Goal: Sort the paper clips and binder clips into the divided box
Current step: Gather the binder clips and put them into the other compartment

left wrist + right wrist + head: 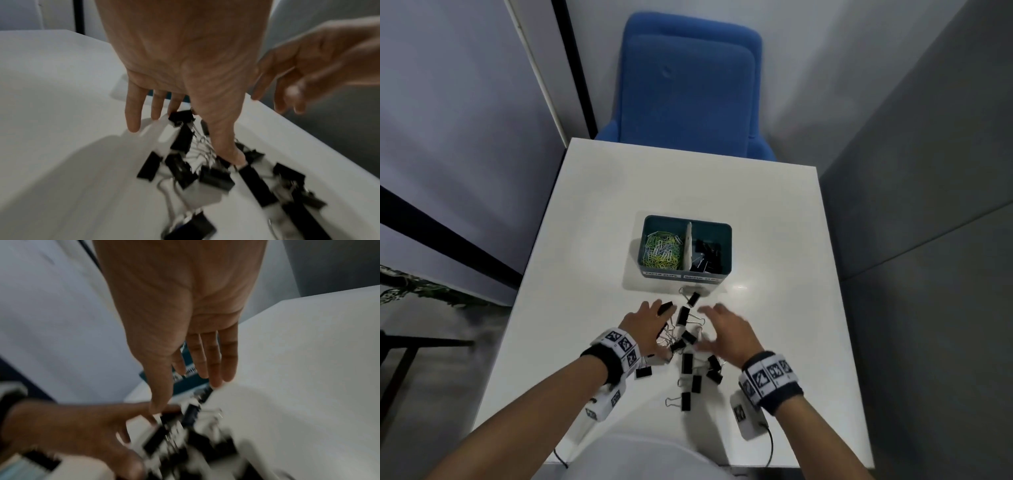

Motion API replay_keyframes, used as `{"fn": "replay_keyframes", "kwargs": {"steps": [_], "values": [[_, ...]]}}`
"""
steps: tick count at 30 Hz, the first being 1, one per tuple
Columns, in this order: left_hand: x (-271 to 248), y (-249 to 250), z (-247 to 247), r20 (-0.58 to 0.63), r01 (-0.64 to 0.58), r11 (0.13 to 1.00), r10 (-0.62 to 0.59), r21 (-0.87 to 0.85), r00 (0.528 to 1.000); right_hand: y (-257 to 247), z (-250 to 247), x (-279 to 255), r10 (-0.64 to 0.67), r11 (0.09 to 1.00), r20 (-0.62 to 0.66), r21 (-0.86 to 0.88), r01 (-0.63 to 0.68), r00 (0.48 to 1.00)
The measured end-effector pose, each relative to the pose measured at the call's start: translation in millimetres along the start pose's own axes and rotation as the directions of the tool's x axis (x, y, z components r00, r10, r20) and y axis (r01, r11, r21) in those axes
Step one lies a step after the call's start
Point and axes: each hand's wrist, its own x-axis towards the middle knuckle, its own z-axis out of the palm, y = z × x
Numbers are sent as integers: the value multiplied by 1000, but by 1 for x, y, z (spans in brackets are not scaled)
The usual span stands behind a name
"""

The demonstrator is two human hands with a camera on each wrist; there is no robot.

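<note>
With both the left hand [645, 320] and right hand [726, 329] spread flat and empty, the clips [686, 363] between them should be scooped together and dropped in the box [686, 245] just ahead, black side.

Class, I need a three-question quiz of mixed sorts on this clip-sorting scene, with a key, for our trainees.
1. True or false: loose coloured paper clips still lie on the white table.
2. Which compartment of the teal divided box holds the black binder clips in the box? A) left B) right
3. Fill in: the left hand and right hand are both ____, fingers spread over the scattered black binder clips.

Key: 1 false, since only binder clips show on the table and the coloured paper clips are in the box; 2 B; 3 open.
</note>
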Motion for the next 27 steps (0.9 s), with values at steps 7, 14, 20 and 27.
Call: {"fn": "replay_keyframes", "kwargs": {"steps": [7, 14, 20, 27], "values": [[-10, 15, 20, -55, -60, 993, 65, 97, 996, 23, 69, -29, 80, 968, 285, -251, -7, 955], [-9, 29, 21, -115, -58, 998, 60, 26, 992, 17, 70, -9, 76, 996, 75, -59, -71, 994], [-10, 32, 14, -157, -51, 999, 49, -8, 986, 10, 64, -3, 105, 994, 53, 5, -105, 993], [-3, 29, 13, -162, 2, 985, -31, -172, 986, 16, 65, -10, 163, 985, -24, 68, -161, 986]]}}
